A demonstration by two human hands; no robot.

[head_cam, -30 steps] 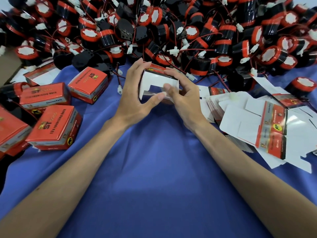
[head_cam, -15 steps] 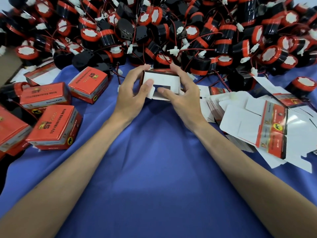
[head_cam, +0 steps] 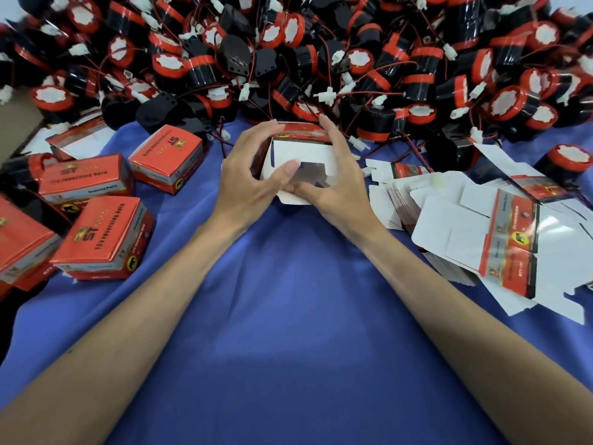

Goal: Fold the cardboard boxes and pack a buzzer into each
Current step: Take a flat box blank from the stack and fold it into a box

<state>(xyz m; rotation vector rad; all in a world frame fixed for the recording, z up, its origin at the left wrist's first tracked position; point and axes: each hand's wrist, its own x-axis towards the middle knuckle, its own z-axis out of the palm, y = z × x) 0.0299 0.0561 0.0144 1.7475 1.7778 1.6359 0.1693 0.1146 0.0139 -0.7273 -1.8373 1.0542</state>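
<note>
Both hands hold a half-folded cardboard box [head_cam: 305, 152], red outside and white inside, its open end turned toward me. My left hand [head_cam: 247, 178] grips its left side, with the thumb pressing a white flap inward. My right hand [head_cam: 333, 181] grips the right side, fingers over the top edge and thumb under the lower flap. A big heap of black and red buzzers [head_cam: 321, 59] with red wires and white plugs lies right behind the box.
Several closed red boxes [head_cam: 102, 239] lie on the blue cloth [head_cam: 288, 316] at the left. A stack of flat unfolded box blanks [head_cam: 481, 232] spreads out at the right. A brown cardboard edge [head_cam: 16, 123] shows at the far left.
The box has been raised a little and tipped so its opening faces me. My left thumb has moved onto the inner flap and my right thumb has gone under the lower flap.
</note>
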